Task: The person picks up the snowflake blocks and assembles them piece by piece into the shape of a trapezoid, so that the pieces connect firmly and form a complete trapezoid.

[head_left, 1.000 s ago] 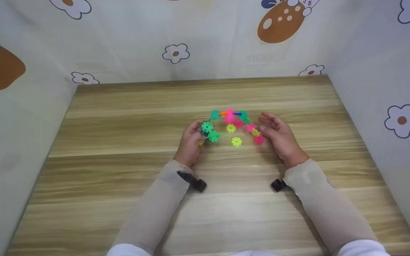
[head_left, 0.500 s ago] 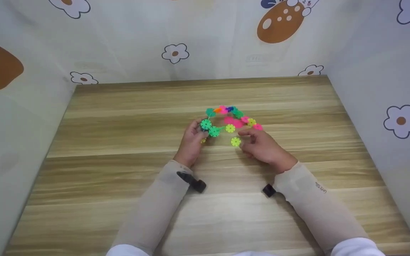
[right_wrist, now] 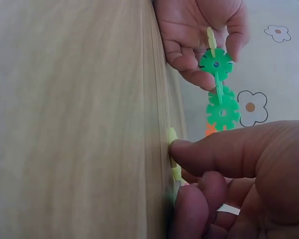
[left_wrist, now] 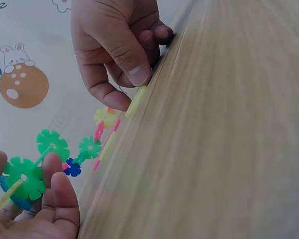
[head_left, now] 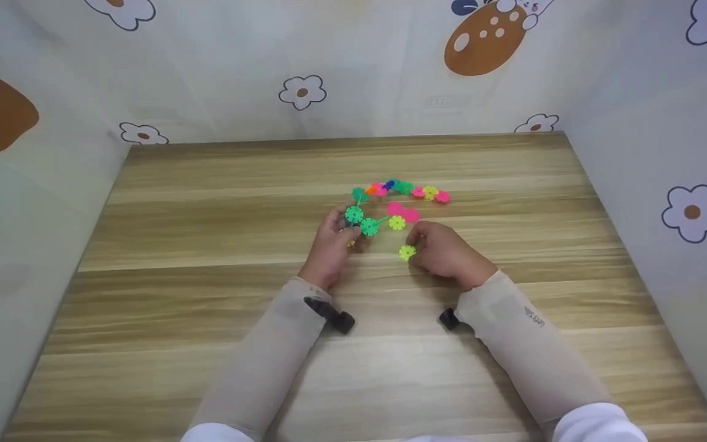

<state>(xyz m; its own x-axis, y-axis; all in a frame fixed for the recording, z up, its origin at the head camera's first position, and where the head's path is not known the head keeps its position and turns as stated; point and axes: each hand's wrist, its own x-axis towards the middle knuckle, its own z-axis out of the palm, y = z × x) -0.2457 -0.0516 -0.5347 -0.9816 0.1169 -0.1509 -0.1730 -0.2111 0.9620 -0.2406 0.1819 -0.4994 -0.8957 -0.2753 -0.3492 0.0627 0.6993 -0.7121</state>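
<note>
My left hand [head_left: 327, 248] grips a curved chain of interlocking snowflake discs by its green discs [head_left: 354, 214]. From there the chain arcs through orange, pink and blue discs to a pink disc [head_left: 443, 197] at its free far-right end. My right hand [head_left: 445, 248] pinches a single yellow snowflake disc [head_left: 407, 252] low at the tabletop. Its thumb lies on that disc [right_wrist: 172, 135] in the right wrist view, while the left wrist view shows thumb and finger at the disc's edge [left_wrist: 135, 102].
Between the hands, a second yellow disc [head_left: 396, 222] and pink discs [head_left: 410, 215] lie on the wooden table [head_left: 206, 202]. Patterned cloth walls [head_left: 224, 73] enclose the back and sides of the table.
My right hand has moved from beside the chain's right end, leftward and nearer, to the yellow disc, which has shifted slightly toward me. The chain's free end has swung away from me.
</note>
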